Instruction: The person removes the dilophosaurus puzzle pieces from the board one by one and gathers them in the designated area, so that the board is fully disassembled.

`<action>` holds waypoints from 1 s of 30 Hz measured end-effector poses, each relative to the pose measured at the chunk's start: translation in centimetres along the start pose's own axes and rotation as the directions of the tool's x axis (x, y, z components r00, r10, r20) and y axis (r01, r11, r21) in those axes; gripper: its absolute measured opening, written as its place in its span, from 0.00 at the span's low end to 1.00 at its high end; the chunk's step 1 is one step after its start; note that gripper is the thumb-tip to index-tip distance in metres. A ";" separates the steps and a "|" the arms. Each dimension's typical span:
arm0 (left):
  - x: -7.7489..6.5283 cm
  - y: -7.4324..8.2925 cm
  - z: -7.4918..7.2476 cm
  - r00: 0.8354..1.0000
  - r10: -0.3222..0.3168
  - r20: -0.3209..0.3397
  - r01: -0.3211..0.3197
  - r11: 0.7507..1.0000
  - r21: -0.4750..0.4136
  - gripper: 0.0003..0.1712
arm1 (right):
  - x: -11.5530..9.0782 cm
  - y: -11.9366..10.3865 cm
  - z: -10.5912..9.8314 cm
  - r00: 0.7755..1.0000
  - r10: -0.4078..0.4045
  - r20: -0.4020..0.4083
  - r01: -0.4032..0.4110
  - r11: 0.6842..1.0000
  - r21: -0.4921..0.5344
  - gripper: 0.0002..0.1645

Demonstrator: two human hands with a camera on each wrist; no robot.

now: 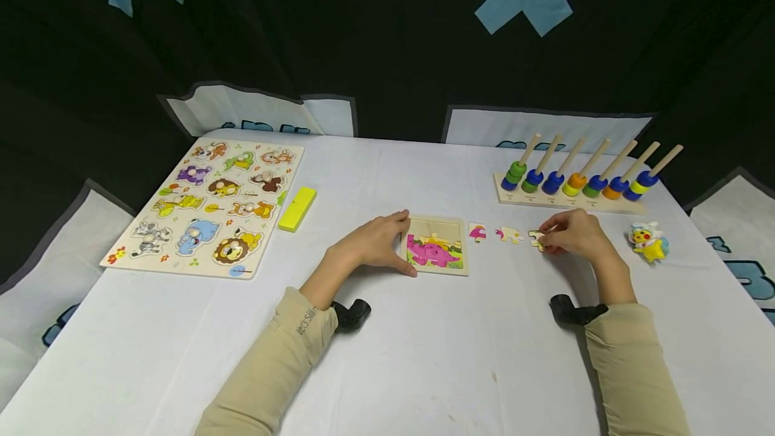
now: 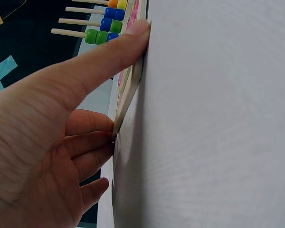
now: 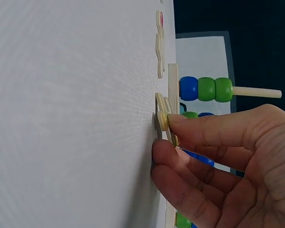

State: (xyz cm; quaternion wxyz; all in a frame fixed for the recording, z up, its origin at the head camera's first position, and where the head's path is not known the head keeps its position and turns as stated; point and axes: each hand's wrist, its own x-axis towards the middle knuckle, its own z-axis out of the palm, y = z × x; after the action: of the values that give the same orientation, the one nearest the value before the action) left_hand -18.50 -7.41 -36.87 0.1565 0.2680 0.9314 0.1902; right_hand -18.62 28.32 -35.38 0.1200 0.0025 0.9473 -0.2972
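A small wooden jigsaw puzzle tray (image 1: 434, 274) with a pink dinosaur picture lies mid-table. My left hand (image 1: 377, 241) holds it at its left side, thumb at the near corner and fingers along the far part of the edge. To the right of the tray, my right hand (image 1: 575, 234) pinches a jigsaw piece (image 1: 535, 239) between thumb and fingers; the right wrist view shows this piece (image 3: 167, 121) tilted, close to the tabletop. Between tray and right hand lie a pink-and-white jigsaw piece (image 1: 477, 232) and a pale piece or joined pieces (image 1: 509, 235).
A large animal peg puzzle board (image 1: 206, 210) lies at the left, with a yellow block (image 1: 297, 209) beside it. At the back right stands a wooden rack (image 1: 569, 202) of pegs with coloured beads. A small yellow toy figure (image 1: 649, 242) sits right of my right hand.
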 end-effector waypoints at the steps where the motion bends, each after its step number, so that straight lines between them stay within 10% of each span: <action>1: 0.0 0.0 0.0 1.000 0.000 -0.001 0.000 1.000 -0.003 0.54 | 0.0 -0.1 0.0 1.000 0.003 0.000 -0.003 1.000 -0.002 0.20; 16: -0.1 0.0 0.2 1.000 -0.010 0.002 0.010 1.000 -0.010 0.55 | -0.2 -0.3 0.0 0.999 0.038 -0.020 -0.040 0.993 -0.112 0.21; 30: 0.0 0.0 0.1 1.000 -0.002 -0.005 0.002 1.000 0.001 0.55 | -0.8 -3.4 -0.9 0.987 -0.115 -0.115 0.102 0.988 -0.116 0.24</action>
State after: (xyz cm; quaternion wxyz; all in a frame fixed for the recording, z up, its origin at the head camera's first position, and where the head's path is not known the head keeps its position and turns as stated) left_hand -18.47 -7.40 -36.99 0.1542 0.2666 0.9321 0.1904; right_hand -18.32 26.09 -32.52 0.0456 -0.0376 0.9664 -0.2503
